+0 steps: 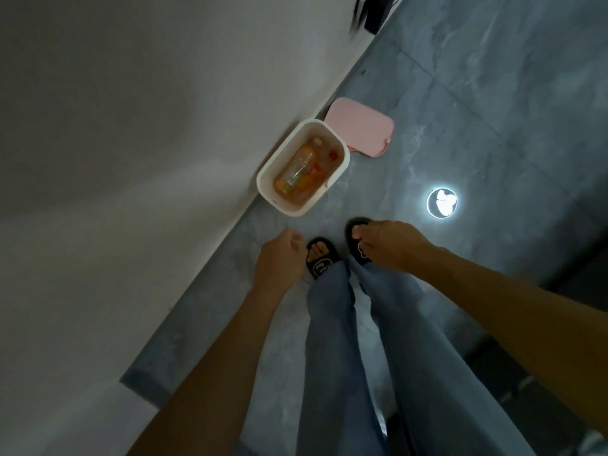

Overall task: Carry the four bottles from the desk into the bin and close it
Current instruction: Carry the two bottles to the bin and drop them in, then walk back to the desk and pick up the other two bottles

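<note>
A white bin (267, 179) stands open on the floor against the wall. Inside it lie bottles: a large orange one (296, 167) on top, and others with a white cap and a red cap (333, 155) partly hidden beneath. The pink lid (360, 130) lies flat on the floor just behind the bin. My left hand (279, 261) hangs below the bin, fingers loosely curled, holding nothing. My right hand (391, 245) is beside it, over my feet, also holding nothing.
A white wall (115, 143) runs along the left. Grey tiled floor (493, 110) extends to the right, with a bright round light reflection (442, 203). My feet in black slippers (320, 258) stand close to the bin. A dark object (375, 11) sits at the top.
</note>
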`<move>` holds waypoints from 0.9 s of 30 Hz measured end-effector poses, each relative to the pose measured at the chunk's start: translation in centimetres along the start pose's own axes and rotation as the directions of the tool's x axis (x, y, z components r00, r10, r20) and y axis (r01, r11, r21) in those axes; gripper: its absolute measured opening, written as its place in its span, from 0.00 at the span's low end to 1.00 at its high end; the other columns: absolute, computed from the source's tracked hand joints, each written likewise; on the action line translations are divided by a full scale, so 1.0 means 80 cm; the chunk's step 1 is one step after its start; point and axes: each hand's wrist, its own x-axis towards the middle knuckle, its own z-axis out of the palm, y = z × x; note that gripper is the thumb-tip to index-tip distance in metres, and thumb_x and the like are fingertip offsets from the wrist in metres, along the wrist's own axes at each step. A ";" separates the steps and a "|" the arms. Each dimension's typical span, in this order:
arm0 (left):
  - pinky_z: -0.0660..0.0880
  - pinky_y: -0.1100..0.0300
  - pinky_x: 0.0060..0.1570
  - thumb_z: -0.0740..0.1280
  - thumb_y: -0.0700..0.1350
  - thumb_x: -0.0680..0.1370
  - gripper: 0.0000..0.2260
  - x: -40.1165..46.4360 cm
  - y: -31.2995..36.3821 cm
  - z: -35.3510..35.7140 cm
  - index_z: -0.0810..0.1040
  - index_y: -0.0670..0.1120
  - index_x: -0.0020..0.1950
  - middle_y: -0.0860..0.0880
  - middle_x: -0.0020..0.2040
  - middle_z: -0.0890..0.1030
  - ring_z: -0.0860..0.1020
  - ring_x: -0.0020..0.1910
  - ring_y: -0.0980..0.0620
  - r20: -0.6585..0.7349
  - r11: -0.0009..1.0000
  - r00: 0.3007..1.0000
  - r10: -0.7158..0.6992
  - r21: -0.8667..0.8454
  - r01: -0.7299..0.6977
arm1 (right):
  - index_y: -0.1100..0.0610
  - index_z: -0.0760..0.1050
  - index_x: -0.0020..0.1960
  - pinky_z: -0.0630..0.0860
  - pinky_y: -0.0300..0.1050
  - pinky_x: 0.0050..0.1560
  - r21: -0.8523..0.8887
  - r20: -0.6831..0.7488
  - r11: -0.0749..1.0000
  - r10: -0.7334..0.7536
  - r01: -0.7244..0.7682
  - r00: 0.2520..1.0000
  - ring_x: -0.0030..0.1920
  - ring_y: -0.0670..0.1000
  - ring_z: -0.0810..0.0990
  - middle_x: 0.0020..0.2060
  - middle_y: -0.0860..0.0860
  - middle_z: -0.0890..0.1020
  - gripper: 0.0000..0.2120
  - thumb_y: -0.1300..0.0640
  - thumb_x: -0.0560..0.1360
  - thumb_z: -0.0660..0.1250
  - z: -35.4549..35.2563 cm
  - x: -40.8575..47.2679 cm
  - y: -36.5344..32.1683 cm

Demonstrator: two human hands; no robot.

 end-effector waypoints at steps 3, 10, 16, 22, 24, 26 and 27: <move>0.80 0.52 0.51 0.63 0.47 0.81 0.08 -0.091 0.010 -0.029 0.81 0.49 0.54 0.47 0.51 0.85 0.82 0.49 0.47 0.117 0.998 0.992 -0.055 0.008 0.055 | 0.53 0.76 0.66 0.78 0.55 0.60 0.013 0.044 0.997 0.081 -0.082 0.996 0.57 0.58 0.81 0.63 0.57 0.81 0.17 0.50 0.83 0.55 -0.023 -0.092 -0.010; 0.78 0.51 0.47 0.62 0.48 0.81 0.10 -0.298 0.025 -0.090 0.80 0.46 0.45 0.48 0.43 0.83 0.79 0.42 0.51 0.193 0.993 0.975 -0.106 0.075 0.093 | 0.59 0.79 0.57 0.79 0.52 0.54 0.174 0.061 0.969 0.166 -0.175 0.984 0.48 0.56 0.82 0.50 0.57 0.84 0.17 0.50 0.84 0.56 -0.051 -0.288 -0.049; 0.77 0.50 0.48 0.62 0.48 0.81 0.11 -0.417 0.025 -0.119 0.80 0.44 0.45 0.44 0.44 0.83 0.78 0.42 0.49 0.189 0.985 0.968 -0.164 -0.026 0.172 | 0.54 0.79 0.59 0.81 0.54 0.56 0.253 0.097 0.922 0.279 -0.294 0.955 0.48 0.55 0.84 0.50 0.55 0.85 0.15 0.48 0.82 0.59 -0.068 -0.400 -0.074; 0.72 0.57 0.51 0.64 0.51 0.82 0.11 -0.475 0.024 -0.136 0.81 0.47 0.56 0.47 0.52 0.83 0.79 0.50 0.47 0.125 0.945 0.964 -0.236 -0.199 0.258 | 0.55 0.81 0.50 0.80 0.55 0.57 0.266 0.128 0.877 0.379 -0.400 0.916 0.49 0.56 0.85 0.45 0.54 0.86 0.12 0.52 0.81 0.61 -0.088 -0.474 -0.063; 0.77 0.53 0.55 0.65 0.51 0.81 0.12 -0.490 0.021 -0.143 0.81 0.46 0.58 0.45 0.53 0.83 0.81 0.52 0.44 0.099 0.901 0.951 -0.292 -0.307 0.308 | 0.55 0.82 0.50 0.79 0.54 0.54 0.259 0.125 0.882 0.374 -0.394 0.919 0.48 0.58 0.85 0.45 0.54 0.86 0.11 0.53 0.80 0.62 -0.101 -0.481 -0.054; 0.79 0.46 0.58 0.65 0.49 0.81 0.12 -0.505 0.016 -0.144 0.81 0.44 0.58 0.43 0.53 0.84 0.83 0.52 0.42 0.051 0.843 0.934 -0.353 -0.416 0.341 | 0.55 0.82 0.49 0.79 0.54 0.53 0.224 0.113 0.899 0.361 -0.378 0.926 0.46 0.59 0.85 0.42 0.54 0.86 0.10 0.54 0.80 0.63 -0.120 -0.479 -0.051; 0.79 0.44 0.58 0.65 0.49 0.82 0.11 -0.513 0.013 -0.141 0.81 0.44 0.57 0.43 0.52 0.84 0.83 0.51 0.41 0.029 0.810 0.921 -0.389 -0.466 0.356 | 0.53 0.82 0.47 0.80 0.52 0.49 0.194 0.112 0.910 0.350 -0.365 0.930 0.43 0.57 0.84 0.39 0.52 0.86 0.09 0.53 0.80 0.63 -0.132 -0.474 -0.051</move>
